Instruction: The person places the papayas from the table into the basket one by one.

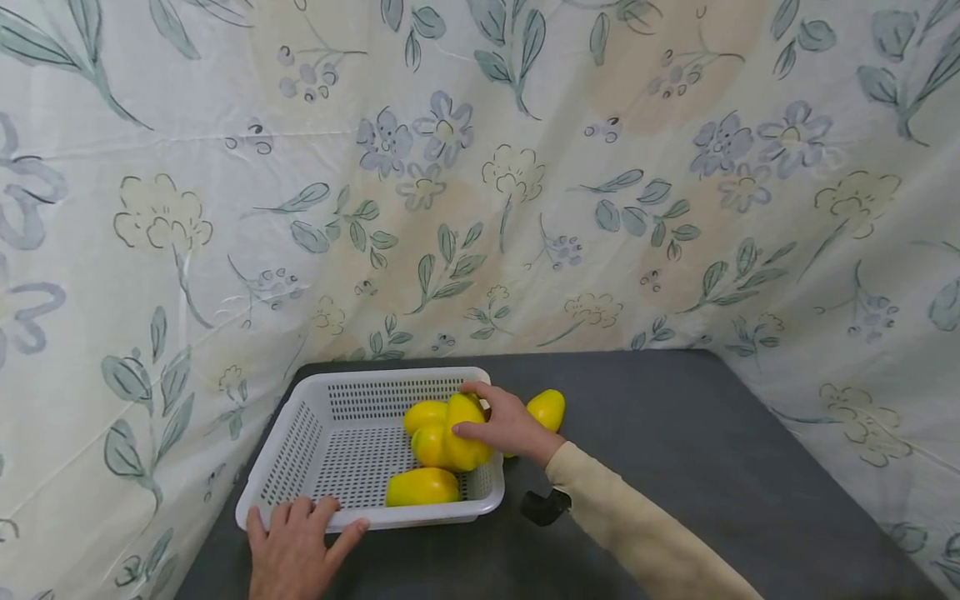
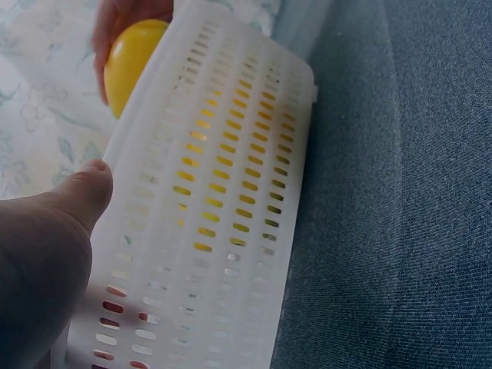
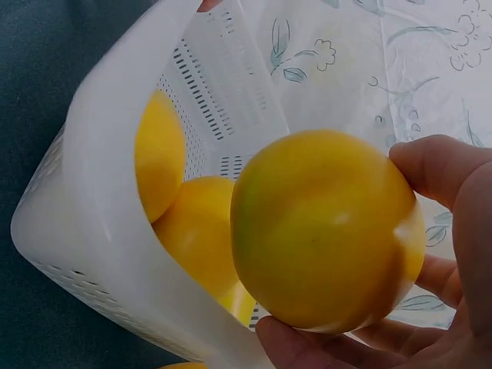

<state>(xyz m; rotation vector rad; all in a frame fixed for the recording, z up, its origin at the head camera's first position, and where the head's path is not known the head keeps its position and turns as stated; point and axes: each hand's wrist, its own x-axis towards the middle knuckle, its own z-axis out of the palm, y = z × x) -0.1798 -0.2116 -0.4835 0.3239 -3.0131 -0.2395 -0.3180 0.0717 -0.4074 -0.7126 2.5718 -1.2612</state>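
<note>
My right hand (image 1: 517, 423) holds a yellow mango (image 3: 327, 231) between thumb and fingers over the right end of a white plastic basket (image 1: 296, 442). Below it, several more yellow mangoes lie in that end, one of them (image 1: 423, 487) along the front wall. In the right wrist view two mangoes show past the rim, partly hidden by it. My left hand (image 1: 296, 542) grips the basket's front left rim. Its fingers reach over to the inside; in the left wrist view the thumb (image 2: 88, 188) lies at the rim.
Another yellow mango (image 1: 547, 408) lies outside the basket on the right, partly hidden behind my right hand. The basket stands on a dark grey table (image 1: 675, 467). Floral cloth (image 1: 525, 208) hangs behind the table and at both sides. A black strap device (image 1: 545, 507) is at my right wrist.
</note>
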